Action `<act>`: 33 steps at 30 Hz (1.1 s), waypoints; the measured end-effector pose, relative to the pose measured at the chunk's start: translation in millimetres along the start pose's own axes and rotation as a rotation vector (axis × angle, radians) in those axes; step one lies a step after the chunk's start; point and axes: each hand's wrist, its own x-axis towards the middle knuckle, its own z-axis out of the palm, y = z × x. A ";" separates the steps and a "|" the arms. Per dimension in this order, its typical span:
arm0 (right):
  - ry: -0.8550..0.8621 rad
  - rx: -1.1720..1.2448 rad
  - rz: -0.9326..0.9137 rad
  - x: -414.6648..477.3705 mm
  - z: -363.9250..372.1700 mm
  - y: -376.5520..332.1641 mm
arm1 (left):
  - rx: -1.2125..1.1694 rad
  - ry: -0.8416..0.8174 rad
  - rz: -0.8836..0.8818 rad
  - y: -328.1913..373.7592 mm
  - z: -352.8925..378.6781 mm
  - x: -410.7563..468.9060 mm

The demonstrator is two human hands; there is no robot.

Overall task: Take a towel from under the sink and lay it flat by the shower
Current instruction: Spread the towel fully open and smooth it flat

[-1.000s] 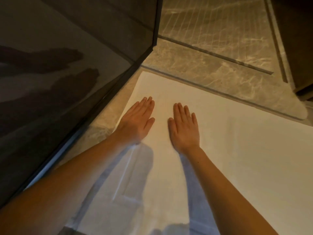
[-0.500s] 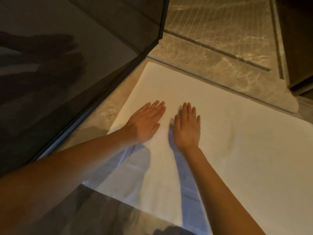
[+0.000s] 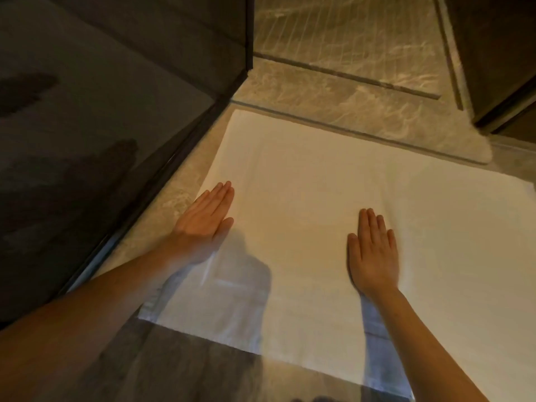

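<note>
White terry, the towel [image 3: 333,227] is lying spread flat on the marble floor [image 3: 333,91], its left edge running just beside the dark glass shower panel [image 3: 116,140] and its far edge lying along the shower threshold. Nearest that panel, the left hand [image 3: 203,224] is pressing palm-down on the towel's left edge, fingers straight and together, gripping nothing. Farther from the panel, the right hand [image 3: 372,253] is resting flat and open on the towel's middle, also holding nothing.

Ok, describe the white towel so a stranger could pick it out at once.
Start at the dark glass shower panel on the left; beside its base, on the marbled beige stone floor, lies the flat white rectangular towel. It alone is plain white, with both hands pressed on it.
</note>
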 end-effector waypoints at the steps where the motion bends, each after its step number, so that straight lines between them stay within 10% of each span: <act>1: -0.006 0.003 0.008 -0.5 -2.9 -0.3 | 0.011 -0.022 -0.006 3.6 -4.4 0.1; 10: -0.042 0.092 -0.249 -57.9 28.8 -157.7 | 0.029 -0.077 0.164 58.9 17.2 -47.7; 22: 0.000 0.004 0.032 -87.0 8.9 14.6 | -0.009 -0.087 0.033 7.0 6.8 -77.9; 33: -0.037 0.146 -0.233 -102.6 35.9 -139.8 | 0.071 -0.089 0.307 94.5 17.6 -87.3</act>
